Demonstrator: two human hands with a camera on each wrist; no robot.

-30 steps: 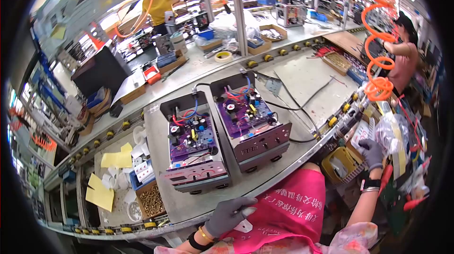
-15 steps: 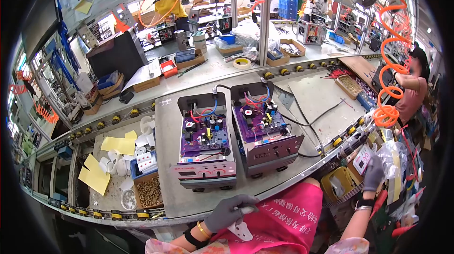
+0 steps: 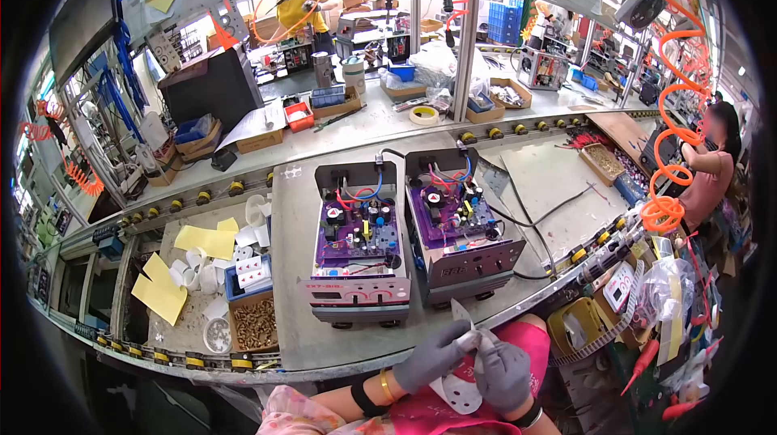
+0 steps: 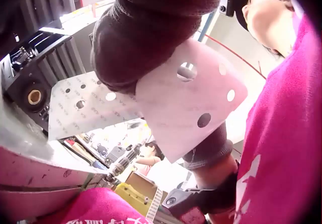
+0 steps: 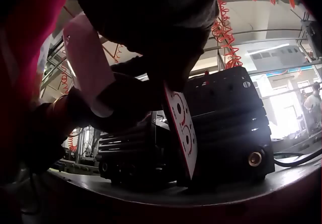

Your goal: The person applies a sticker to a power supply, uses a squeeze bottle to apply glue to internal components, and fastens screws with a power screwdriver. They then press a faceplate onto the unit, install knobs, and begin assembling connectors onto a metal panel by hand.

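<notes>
Both hands wear grey gloves and meet over the lap, at the table's front edge. My left hand (image 3: 433,358) holds a white front-panel label (image 3: 460,396) with round holes, hanging toward the pink apron. My right hand (image 3: 503,366) pinches a second label (image 3: 462,314) that sticks up above the fingertips. In the left wrist view this label (image 4: 90,100) shows a printed backing. The right wrist view shows a label's white face (image 5: 182,126) with red markings. Behind the hands stand two uncovered electronic units, the left one (image 3: 356,301) and the right one (image 3: 469,273), with purple circuit boards.
A box of brass screws (image 3: 255,326) and yellow paper (image 3: 159,289) lie at left. A yellow bin (image 3: 579,326), another label (image 3: 619,285) and red-handled tools (image 3: 642,366) are at right. An orange coiled hose (image 3: 664,212) hangs on the right. A roller conveyor (image 3: 202,196) runs behind.
My right hand has moved from the labels beside the bin at right, across to my left hand. A second label now shows between the hands. The head view has shifted slightly.
</notes>
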